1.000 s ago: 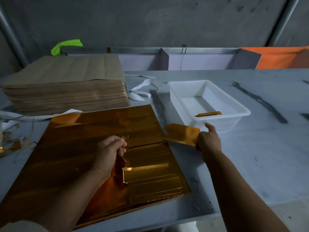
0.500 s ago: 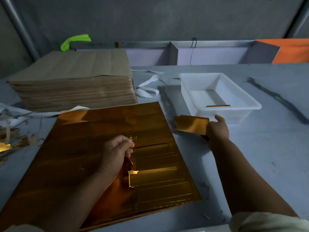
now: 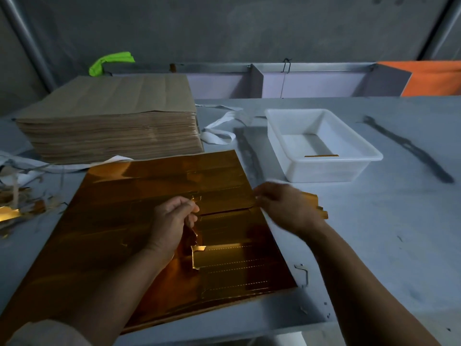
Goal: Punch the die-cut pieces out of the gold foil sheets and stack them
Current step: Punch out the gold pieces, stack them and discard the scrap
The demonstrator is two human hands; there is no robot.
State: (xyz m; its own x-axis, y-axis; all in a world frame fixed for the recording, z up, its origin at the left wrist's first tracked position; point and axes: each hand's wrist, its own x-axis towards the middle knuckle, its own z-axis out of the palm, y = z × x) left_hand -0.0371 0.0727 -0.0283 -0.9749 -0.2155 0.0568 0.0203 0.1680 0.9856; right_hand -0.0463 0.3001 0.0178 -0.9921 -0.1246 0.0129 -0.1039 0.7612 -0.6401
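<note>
Your left hand (image 3: 174, 221) pinches a foil scrap (image 3: 192, 233), your right hand (image 3: 287, 208) grips the punched pieces (image 3: 318, 207); the next die-cut strip (image 3: 229, 224) lies crosswise between your fingers, nearer the right.

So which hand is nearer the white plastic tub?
Right. Right hand: just in front of the white plastic tub. Left hand: farther left, on the gold foil sheet.

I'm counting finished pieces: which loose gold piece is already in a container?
The thin gold strip lying alone in the white tub; the other loose gold pieces lie on the table by the right hand.
</note>
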